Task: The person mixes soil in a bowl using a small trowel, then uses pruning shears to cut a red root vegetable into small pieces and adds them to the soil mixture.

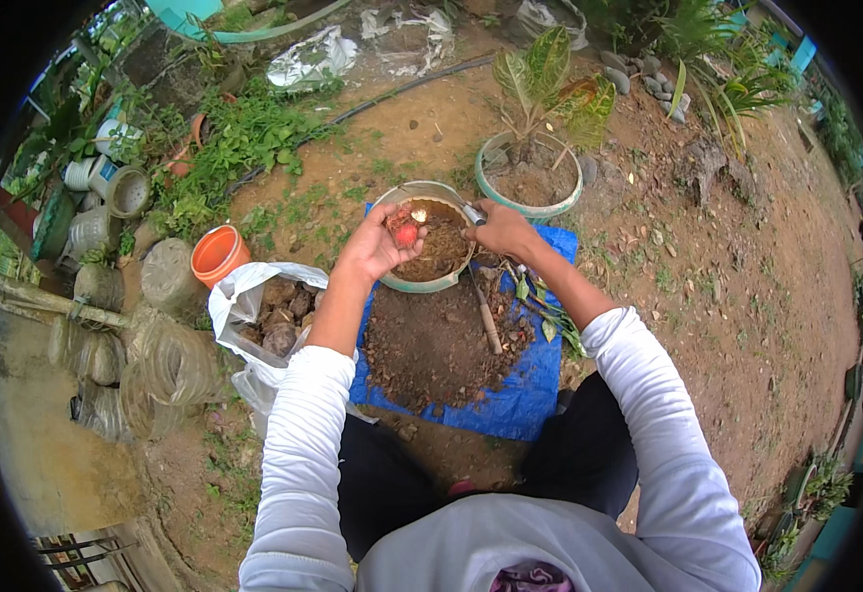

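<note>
My left hand (378,244) is palm up, its fingers curled around a reddish bulb or tuber piece (406,234) with a pale cut face. My right hand (503,231) grips a knife (475,215) by its dark handle, the blade pointing up and left. Both hands are over a round plastic pot (431,286) partly filled with brown fibrous matter. Below the pot, a heap of dark soil (431,348) covers much of a blue tarp (509,422). A tool with a wooden handle (489,325) lies on the soil's right side.
At left stand an orange pot (221,255) and a white plastic bag (228,296) of brown lumps. Cut leafy stems (546,314) lie on the tarp's right edge. A potted plant (531,203) stands beyond it. A black hose (402,90) crosses the ground.
</note>
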A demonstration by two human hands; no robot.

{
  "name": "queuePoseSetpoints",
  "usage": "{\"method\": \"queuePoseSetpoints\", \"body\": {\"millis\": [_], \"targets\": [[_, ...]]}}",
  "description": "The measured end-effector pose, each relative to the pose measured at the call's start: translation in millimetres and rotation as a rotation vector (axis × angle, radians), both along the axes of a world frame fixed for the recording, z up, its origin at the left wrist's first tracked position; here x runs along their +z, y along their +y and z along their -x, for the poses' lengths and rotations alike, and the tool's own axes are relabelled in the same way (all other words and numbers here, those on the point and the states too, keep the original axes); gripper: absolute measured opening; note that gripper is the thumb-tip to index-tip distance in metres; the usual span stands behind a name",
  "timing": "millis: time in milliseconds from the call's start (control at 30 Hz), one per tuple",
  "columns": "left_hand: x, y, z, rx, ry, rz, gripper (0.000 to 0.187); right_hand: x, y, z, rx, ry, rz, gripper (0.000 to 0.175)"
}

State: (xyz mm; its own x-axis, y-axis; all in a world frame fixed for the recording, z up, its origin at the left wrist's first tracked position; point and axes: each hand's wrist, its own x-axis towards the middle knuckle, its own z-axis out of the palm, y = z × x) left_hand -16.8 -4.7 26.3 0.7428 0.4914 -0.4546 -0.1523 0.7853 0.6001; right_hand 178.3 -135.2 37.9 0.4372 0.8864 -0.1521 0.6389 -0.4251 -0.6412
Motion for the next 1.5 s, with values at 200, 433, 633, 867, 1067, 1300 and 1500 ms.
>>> {"method": "queuePoseSetpoints", "body": {"millis": [200,433,633,867,1067,1300,1500], "targets": [[-7.0,-3.6,-16.2,0.203,0.044,0.014,0.027,7.8,2.3,33.0,0.056,0.516,-0.069,0.056],[4.8,-20.4,-22.3,0.040,0.170,-0.221,0.026,-0.3,12.1,44.7,-0.101,0.628,-0.290,0.034],[14.5,-31.8,-26.5,-0.024,0.220,-0.224,0.027,0.6,15.0,38.2,-0.115,0.917,-0.347,0.021],[12.4,-32.4,-25.2,-0.110,0.198,-0.397,0.022,-3.3,21.3,25.5,-0.184,0.931,-0.345,0.022],[-15.7,-31.1,-32.9,0.213,0.454,-0.860,0.021,5.7,21.4,30.2,-0.242,1.158,-0.196,0.017],[0.1,-38.4,-32.0,0.241,0.277,-0.733,0.025,8.7,21.1,22.1,-0.185,1.227,-0.200,0.019],[5.3,-45.4,-31.7,0.070,0.350,-0.955,0.036,4.6,23.5,20.9,-0.256,0.919,-0.358,0.018]]}}
